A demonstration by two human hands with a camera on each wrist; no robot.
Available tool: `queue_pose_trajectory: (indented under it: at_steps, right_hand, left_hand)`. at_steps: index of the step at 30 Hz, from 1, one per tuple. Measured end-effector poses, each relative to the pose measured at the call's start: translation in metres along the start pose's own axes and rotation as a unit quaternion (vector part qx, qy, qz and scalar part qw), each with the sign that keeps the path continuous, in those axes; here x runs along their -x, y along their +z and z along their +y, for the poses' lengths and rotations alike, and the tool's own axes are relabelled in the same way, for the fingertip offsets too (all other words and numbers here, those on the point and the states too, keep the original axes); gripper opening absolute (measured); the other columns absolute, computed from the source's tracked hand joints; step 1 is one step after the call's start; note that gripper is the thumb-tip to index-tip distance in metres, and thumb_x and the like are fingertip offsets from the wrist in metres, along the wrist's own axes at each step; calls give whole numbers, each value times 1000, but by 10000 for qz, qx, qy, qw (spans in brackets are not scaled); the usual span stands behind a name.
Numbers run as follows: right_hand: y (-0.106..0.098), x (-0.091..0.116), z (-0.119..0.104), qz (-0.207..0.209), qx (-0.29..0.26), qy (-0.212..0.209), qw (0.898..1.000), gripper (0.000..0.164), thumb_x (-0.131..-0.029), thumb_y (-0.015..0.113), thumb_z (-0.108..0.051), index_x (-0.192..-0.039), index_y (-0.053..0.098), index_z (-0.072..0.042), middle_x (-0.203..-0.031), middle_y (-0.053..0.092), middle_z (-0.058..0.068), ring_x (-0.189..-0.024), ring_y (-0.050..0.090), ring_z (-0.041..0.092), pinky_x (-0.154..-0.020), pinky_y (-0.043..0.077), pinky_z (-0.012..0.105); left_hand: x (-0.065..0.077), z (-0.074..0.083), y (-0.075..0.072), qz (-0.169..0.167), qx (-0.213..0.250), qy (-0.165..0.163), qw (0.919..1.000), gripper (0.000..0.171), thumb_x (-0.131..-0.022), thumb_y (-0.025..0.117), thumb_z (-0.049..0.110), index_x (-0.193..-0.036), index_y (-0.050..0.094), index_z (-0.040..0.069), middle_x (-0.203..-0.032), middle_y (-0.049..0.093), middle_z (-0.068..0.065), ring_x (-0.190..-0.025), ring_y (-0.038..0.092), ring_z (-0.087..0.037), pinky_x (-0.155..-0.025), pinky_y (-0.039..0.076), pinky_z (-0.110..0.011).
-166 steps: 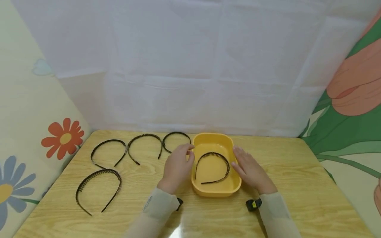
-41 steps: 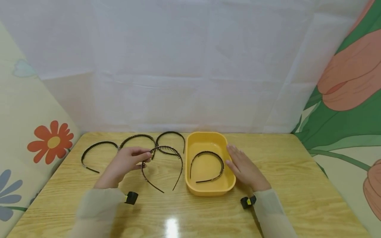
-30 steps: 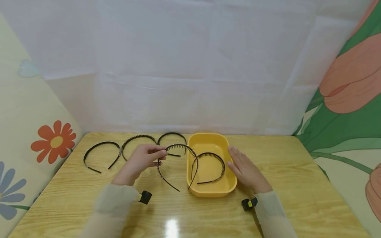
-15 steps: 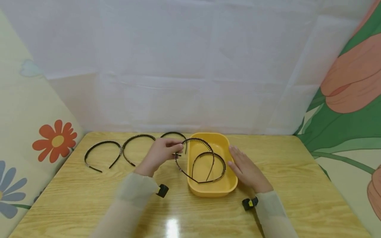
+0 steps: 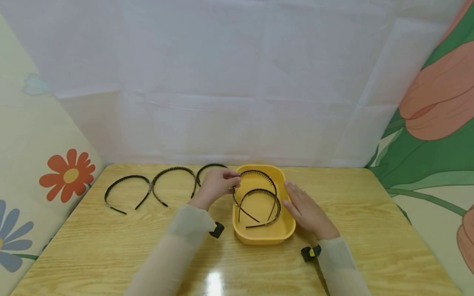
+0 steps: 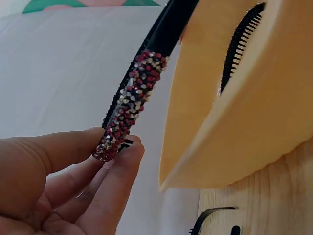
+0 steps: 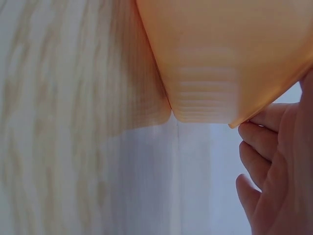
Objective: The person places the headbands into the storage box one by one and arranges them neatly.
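Observation:
My left hand pinches one side of a black toothed headband between thumb and fingers, at a stretch covered in red and silvery stones. The rest of this headband overlaps the yellow plastic bin in the head view. Inside the bin lies another black toothed headband. My right hand rests along the bin's right side with its fingers fairly straight. In the right wrist view, its fingertips are right at the bin's rim.
Left of the bin, three more headbands lie in a row on the wooden table: one at far left, one in the middle and one partly hidden behind my left hand. A white sheet hangs behind the table.
The stone-covered headband, earlier lying at the table's front left, is now in my left hand. That hand has carried it rightward to the bin. My right hand has stayed at the bin.

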State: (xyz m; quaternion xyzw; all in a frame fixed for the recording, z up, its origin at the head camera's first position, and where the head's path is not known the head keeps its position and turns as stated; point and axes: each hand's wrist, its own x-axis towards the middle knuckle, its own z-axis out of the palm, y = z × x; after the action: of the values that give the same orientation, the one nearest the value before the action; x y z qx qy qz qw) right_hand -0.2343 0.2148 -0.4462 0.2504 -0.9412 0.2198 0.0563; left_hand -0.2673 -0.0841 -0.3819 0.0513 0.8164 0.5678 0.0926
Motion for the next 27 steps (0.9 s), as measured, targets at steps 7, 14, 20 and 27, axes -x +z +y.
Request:
queue_pose_trajectory:
  at_steps: [7, 14, 20, 27]
  right_hand:
    - [1, 0, 1, -9, -53, -12, 10000, 62, -110, 41, -34, -160, 22, -1, -164, 24, 18, -152, 21, 35, -122, 19, 55]
    - [2, -1, 2, 67, 14, -111, 9999, 61, -110, 43, -31, -159, 24, 0, -163, 26, 21, -151, 23, 37, -121, 20, 56]
    - [1, -1, 1, 86, 349, -186, 9992, 60, -110, 43, -30, -158, 27, 1, -162, 28, 19, -150, 26, 36, -121, 20, 56]
    - [0, -1, 0, 115, 491, -234, 9985, 59, -110, 43, -29, -157, 28, 2, -161, 31, 19, -150, 27, 35, -121, 20, 56]
  left_hand:
    - [-11, 1, 17, 89, -1221, 457, 9914, 24, -100, 65, 12, -119, 72, -2, -91, 74, -6, -82, 70, -22, -71, 59, -32]
    - [-13, 4, 34, 180, -2007, 638, 9774, 21, -101, 65, 12, -114, 74, -1, -95, 74, -9, -84, 68, -19, -76, 59, -36]
    - [-13, 6, 44, 246, -2631, 479, 9633, 22, -103, 60, 12, -116, 74, 1, -107, 73, -13, -82, 66, -18, -72, 57, -33]
    - [-14, 6, 49, 249, -3056, 643, 9497, 20, -104, 58, 9, -107, 75, -1, -89, 71, -11, -68, 60, -17, -63, 53, -33]
